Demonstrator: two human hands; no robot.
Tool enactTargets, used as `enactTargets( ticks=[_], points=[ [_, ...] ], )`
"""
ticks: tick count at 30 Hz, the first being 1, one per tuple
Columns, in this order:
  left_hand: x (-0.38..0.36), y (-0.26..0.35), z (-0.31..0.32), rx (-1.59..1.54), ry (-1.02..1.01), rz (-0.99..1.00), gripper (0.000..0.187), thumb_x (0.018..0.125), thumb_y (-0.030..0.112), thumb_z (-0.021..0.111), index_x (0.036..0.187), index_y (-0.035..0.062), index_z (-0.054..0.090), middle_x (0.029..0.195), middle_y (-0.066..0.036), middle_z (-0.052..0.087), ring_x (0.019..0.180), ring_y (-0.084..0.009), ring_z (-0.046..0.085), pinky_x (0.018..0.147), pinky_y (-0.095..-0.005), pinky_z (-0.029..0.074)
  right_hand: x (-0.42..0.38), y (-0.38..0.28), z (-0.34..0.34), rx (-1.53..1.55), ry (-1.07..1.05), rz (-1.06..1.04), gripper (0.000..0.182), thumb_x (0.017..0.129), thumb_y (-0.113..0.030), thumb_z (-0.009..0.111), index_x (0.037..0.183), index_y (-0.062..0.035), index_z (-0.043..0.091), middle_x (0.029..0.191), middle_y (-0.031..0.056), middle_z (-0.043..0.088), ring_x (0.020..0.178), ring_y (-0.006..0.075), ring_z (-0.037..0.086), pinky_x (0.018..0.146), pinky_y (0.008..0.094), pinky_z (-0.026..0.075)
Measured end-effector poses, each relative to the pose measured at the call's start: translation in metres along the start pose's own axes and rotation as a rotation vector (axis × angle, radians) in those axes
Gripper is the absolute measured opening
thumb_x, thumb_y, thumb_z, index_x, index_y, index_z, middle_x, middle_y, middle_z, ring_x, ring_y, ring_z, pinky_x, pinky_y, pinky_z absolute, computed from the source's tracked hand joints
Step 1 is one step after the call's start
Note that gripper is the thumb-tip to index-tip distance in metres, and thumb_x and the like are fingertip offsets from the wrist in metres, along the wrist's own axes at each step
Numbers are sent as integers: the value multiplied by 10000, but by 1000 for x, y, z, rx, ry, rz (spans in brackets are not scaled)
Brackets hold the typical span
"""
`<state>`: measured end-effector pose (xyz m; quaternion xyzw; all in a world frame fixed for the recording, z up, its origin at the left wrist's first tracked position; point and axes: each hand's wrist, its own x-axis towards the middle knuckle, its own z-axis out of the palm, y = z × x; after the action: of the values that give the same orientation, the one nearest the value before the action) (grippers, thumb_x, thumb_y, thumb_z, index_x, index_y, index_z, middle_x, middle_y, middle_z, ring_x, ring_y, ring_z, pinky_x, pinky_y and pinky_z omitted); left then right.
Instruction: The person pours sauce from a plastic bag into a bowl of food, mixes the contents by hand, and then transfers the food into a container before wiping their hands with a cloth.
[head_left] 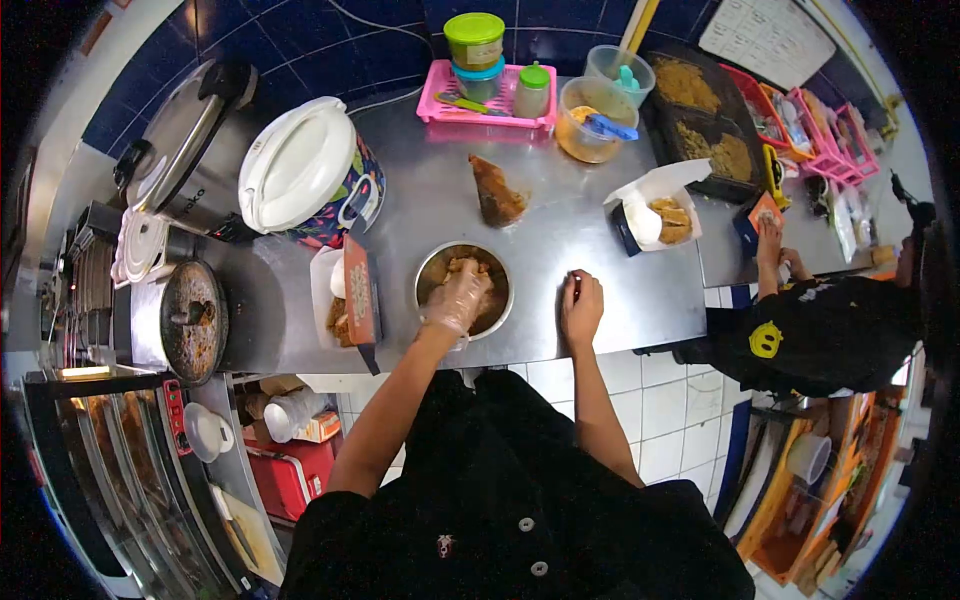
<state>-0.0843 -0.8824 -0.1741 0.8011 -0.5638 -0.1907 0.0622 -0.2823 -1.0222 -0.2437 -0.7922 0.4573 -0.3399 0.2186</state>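
Note:
My left hand (pixel 461 300), in a clear plastic glove, reaches down into a round steel bowl (pixel 508 311). Its fingers curl around brown, coated food pieces (pixel 466 268), with the fingertips partly hidden among them. To the right of the bowl, my bare right hand (pixel 581 309) rests on the steel counter near its front edge. Its fingers are folded in, and nothing shows in them. Left of the bowl stands an open takeaway box (pixel 362 290) holding white rice and brown food. Behind the bowl lies a brown-stained, wedge-shaped piece (pixel 495 190) whose kind I cannot make out.
A second open box (pixel 662 215) stands to the right. At the back are a pink tray (pixel 437 106) and plastic tubs (pixel 588 140). A patterned rice container (pixel 300 175) and a pan (pixel 190 320) stand left. Another person (pixel 810 330) works at far right, hand on a box.

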Motion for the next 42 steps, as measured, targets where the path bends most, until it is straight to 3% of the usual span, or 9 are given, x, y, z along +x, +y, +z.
enactTargets(
  ticks=[4,8,10,14,24,27,30,33,42],
  points=[
    [8,-10,-10,-157,143,12,205,970,287,540,1084,119,557,1190,-169,590,879,-463,625,817,-546,504,-1,-2,-1,6,30,11,144,924,-106,599,1048,-33,612,866,150,592,821,323,569,746,428,469],
    [5,-17,-25,-148,26,-122,245,938,207,558,1157,99,562,1207,-179,592,1026,-429,599,873,-505,504,0,-3,-2,1,28,33,130,920,-104,600,1037,-49,609,875,142,590,828,322,568,746,428,473],
    [4,-31,-6,42,168,246,365,889,205,614,1242,131,555,1316,-167,520,1163,-392,531,967,-474,476,0,-3,-2,-21,24,-4,127,912,-99,603,1030,-52,607,884,139,593,835,324,568,746,433,476],
    [-10,-8,-23,160,49,334,474,852,233,660,1306,164,540,1361,-153,451,1246,-376,466,1026,-455,447,1,-1,-1,10,10,36,132,905,-96,607,1030,-52,605,892,145,596,846,331,570,752,439,479],
    [14,-6,-38,-86,-158,-244,435,967,351,510,1339,128,473,1169,-221,610,1087,-439,581,923,-501,478,0,1,-1,-7,43,43,160,876,-97,629,1027,-48,602,886,150,591,849,338,576,753,429,489],
    [17,-36,-16,-177,-183,-197,427,952,307,534,1332,122,476,1125,-229,634,1124,-426,569,940,-482,473,0,2,-3,-4,24,38,169,869,-90,632,1031,-52,600,881,146,588,846,331,578,750,423,491],
    [12,-51,-2,-317,-60,222,468,919,310,587,1336,127,478,1156,-234,622,1150,-409,562,963,-468,461,-1,2,-1,7,35,29,181,861,-88,636,1035,-55,599,884,143,587,848,326,580,750,422,491],
    [-4,-18,-17,129,37,406,531,887,338,636,1347,134,468,1191,-231,613,1182,-388,552,989,-467,443,0,1,-2,6,27,20,189,852,-85,641,1033,-58,599,884,141,586,849,326,580,751,423,491],
    [12,1,-38,90,-331,-253,470,897,369,611,1226,58,483,1179,-258,605,1042,-418,619,873,-515,496,-2,6,4,-42,71,14,192,844,-97,657,1027,-69,606,878,126,579,837,312,579,737,423,494]
  ],
)
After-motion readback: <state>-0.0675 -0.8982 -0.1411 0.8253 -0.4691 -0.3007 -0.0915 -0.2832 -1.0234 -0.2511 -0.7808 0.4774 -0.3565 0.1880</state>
